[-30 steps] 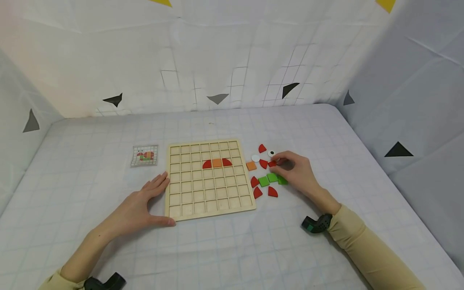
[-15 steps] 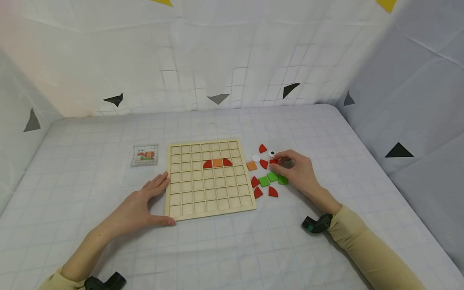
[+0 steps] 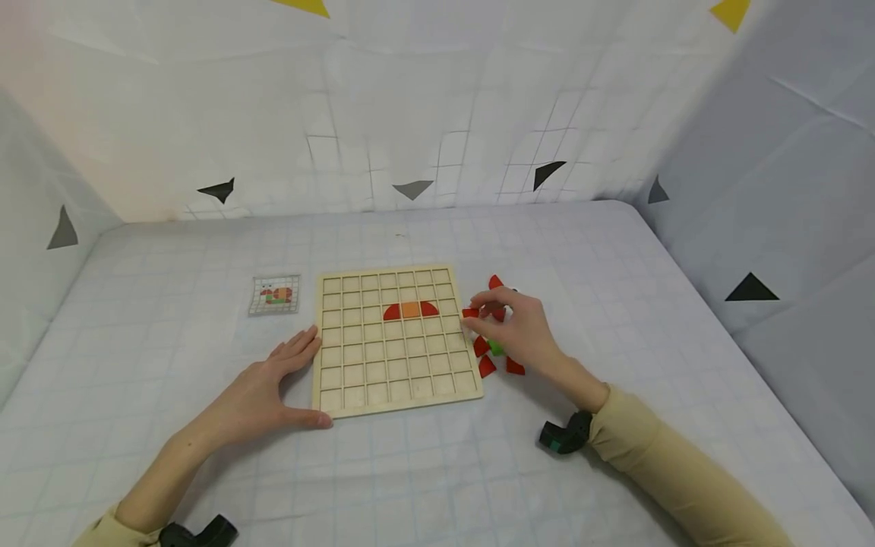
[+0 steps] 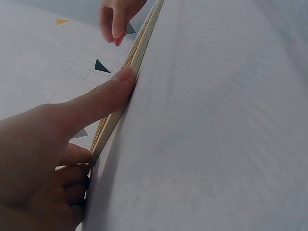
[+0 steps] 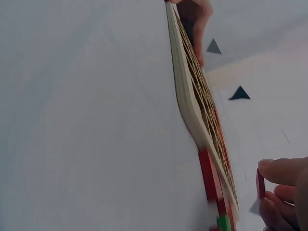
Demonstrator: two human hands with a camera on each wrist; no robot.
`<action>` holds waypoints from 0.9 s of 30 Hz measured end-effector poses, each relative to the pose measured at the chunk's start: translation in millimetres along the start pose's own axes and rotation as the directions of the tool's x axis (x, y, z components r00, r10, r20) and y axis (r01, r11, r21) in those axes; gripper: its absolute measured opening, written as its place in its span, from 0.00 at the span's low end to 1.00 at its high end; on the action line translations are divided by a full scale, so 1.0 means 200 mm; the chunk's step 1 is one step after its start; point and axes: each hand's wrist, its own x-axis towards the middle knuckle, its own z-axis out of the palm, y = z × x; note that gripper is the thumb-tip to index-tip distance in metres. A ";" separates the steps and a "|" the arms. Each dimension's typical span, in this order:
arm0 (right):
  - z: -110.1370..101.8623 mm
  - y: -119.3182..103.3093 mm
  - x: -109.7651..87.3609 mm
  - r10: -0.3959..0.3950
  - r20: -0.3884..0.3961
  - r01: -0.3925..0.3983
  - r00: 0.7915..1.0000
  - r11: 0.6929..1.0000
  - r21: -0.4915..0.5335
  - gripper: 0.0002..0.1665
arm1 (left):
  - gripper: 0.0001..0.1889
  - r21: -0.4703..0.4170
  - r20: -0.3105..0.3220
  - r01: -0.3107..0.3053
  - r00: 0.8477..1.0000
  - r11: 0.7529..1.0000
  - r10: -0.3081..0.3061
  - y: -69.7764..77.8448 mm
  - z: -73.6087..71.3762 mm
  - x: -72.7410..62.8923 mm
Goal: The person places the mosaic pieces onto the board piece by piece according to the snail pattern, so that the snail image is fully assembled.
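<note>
A square wooden grid board (image 3: 352, 355) lies in the middle of the table. In one of its rows sit an orange square tile (image 3: 410, 309) and, on either side, a red quarter-round tile (image 3: 392, 312) and its match (image 3: 429, 308). My left hand (image 3: 256, 399) rests at the board's near left corner, fingers along the left edge, thumb at the front edge. Between thumb and fingertips my right hand (image 3: 516, 323) pinches a small red tile (image 5: 260, 184), raised close by the board's right edge. Its outline is mostly hidden by the fingers.
Loose red tiles (image 3: 487, 366) and a green tile (image 3: 495, 348) lie right of the board, others hidden under the right hand. A small picture card (image 3: 275, 295) with a coloured grid figure lies at the back left. White cloth walls (image 3: 410, 114) border the table.
My right hand has lifted a red tile from the loose pieces and moved left with it to the board's right edge. The left hand has stayed at the corner.
</note>
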 end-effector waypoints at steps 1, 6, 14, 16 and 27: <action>0.02 -0.01 0.01 -0.012 0.003 0.012 1.000 1.000 0.000 0.16 | 0.65 -0.001 0.001 0.001 1.000 1.000 -0.001 0.00 0.00 0.00; 0.13 -0.06 0.03 -0.046 0.027 0.046 0.999 0.999 0.005 0.17 | 0.64 -0.008 0.000 -0.002 1.000 1.000 0.002 0.00 0.00 0.00; 0.23 -0.08 0.05 -0.062 0.027 0.063 0.998 0.997 -0.045 0.17 | 0.64 -0.002 -0.001 0.000 1.000 1.000 0.000 0.01 0.00 0.00; 0.23 -0.08 0.04 -0.068 0.022 0.069 0.997 0.997 -0.042 0.17 | 0.64 -0.002 0.000 0.000 1.000 1.000 0.000 0.01 0.00 0.00; 0.25 -0.04 0.03 -0.128 0.032 0.128 0.991 0.992 0.002 0.18 | 0.64 -0.005 0.000 0.010 1.000 1.000 -0.010 0.02 -0.01 -0.01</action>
